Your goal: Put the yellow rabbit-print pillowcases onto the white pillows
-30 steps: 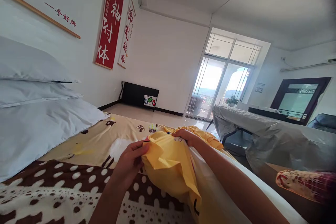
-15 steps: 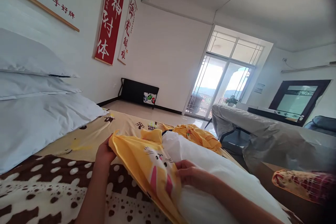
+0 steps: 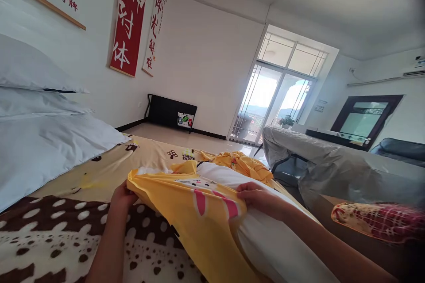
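Observation:
A yellow pillowcase with a white rabbit face and pink ears is stretched between my two hands. My left hand is closed on its far left corner. On the other side, my right hand pinches the fabric near a pink ear. A white pillow lies partly under the yellow cloth, and its right side shows bare beneath my right forearm. How far the pillow sits inside the case is hidden.
White pillows are stacked at the left. The bed has a brown and cream patterned sheet. A crumpled yellow cloth lies at its far edge. Beyond stand a plastic-covered table and, at the right, a netted red bundle.
My right hand has moved right, pulling the pillowcase wider and tauter. My left hand has shifted slightly left with its corner. The rabbit face now lies flatter.

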Available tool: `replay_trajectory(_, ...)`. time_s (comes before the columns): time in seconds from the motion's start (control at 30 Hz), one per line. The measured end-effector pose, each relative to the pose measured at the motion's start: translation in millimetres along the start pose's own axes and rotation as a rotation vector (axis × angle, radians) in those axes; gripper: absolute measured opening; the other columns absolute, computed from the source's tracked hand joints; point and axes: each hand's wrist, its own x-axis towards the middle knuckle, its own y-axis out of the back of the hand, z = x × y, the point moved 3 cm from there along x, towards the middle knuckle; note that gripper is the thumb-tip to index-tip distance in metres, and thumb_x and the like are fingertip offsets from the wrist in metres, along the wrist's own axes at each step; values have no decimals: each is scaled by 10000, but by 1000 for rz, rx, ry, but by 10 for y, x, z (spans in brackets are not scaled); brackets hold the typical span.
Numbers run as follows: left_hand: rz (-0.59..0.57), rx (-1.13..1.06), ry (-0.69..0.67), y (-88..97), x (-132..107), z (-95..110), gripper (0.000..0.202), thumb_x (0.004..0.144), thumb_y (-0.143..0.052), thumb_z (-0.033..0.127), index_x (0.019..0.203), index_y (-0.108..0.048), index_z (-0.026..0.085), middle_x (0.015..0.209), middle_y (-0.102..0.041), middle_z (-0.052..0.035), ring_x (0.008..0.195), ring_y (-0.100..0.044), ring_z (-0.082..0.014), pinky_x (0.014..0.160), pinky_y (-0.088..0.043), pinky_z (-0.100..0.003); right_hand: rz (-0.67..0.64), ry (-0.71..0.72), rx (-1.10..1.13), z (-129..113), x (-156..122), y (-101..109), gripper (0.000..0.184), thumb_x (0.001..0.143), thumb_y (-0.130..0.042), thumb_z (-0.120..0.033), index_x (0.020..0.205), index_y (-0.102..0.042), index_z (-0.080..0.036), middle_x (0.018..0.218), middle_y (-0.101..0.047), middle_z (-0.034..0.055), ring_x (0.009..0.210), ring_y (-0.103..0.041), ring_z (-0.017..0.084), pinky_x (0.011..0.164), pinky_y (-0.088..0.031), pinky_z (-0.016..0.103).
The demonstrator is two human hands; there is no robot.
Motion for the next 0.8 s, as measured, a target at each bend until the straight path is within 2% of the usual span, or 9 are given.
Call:
replay_trajectory(0.1,-21,20,-24,-36,-80,43,342,786,-414,66,1057,-608,142,637,-634,-30,474,-596,-155,454,-539,-256,-114,-28,-380,-141,99,-34,373,627,-719,-477,628,-522,-161,578,-432,-56,543,-352,64,483,-276,210)
replay_trajectory(0.2,-79,49,-54,-111,-209,97,331,770,-426,49,1012,-632,137,664,-656,-37,503,-611,-152,495,-552,-255,-249,-115,-670,-300,250,-207,371,629,-719,-487,613,-546,-159,545,-453,-51,503,-383,69,440,-263,215)
replay_trajectory(0.3,-138,90,-78,-188,-329,134,302,779,-435,51,979,-652,117,757,-695,-73,618,-665,-183,583,-573,-283,-287,-81,-536,-461,480,-456,316,630,-727,-445,694,-602,-162,616,-558,-28,523,-481,86,454,-347,208)
replay_trajectory(0.37,-168,127,-83,-217,-382,150,267,783,-452,56,944,-661,95,774,-701,-96,654,-677,-202,603,-572,-297,-206,-39,-360,-522,674,-577,275,626,-745,-384,664,-586,-162,598,-569,-24,516,-494,86,457,-371,204)
replay_trajectory(0.43,-186,166,-94,-226,-412,167,239,782,-464,59,910,-665,84,759,-698,-104,645,-674,-204,589,-564,-294,-86,-42,-210,-522,870,-601,264,601,-773,-301,586,-551,-159,553,-563,-17,512,-509,95,465,-395,209)
replay_trajectory(0.53,-193,225,-135,-233,-421,179,207,781,-468,72,861,-657,98,663,-659,-65,526,-616,-145,497,-520,-234,69,-42,-70,-466,1110,-417,253,603,-779,-239,557,-540,-167,568,-597,-1,557,-558,116,518,-455,225)
replay_trajectory(0.67,-218,377,-188,-294,-421,111,118,743,-543,127,804,-643,114,486,-480,32,342,-349,-42,335,-318,-143,239,-12,-17,-316,1251,31,261,648,-764,-255,572,-525,-184,571,-595,-18,563,-563,98,536,-469,202)
replay_trajectory(0.73,-231,504,-210,-325,-446,78,98,708,-587,167,765,-644,112,468,-424,50,352,-285,-32,330,-251,-137,237,-40,-2,-200,1255,163,264,638,-774,-264,581,-531,-178,585,-603,-13,568,-571,100,541,-479,203)
replay_trajectory(0.8,-227,674,-235,-336,-496,97,105,671,-627,206,693,-643,105,467,-422,43,377,-295,-40,353,-249,-151,170,-92,3,-79,1232,189,260,606,-798,-271,612,-559,-168,608,-620,-4,579,-582,110,543,-487,213)
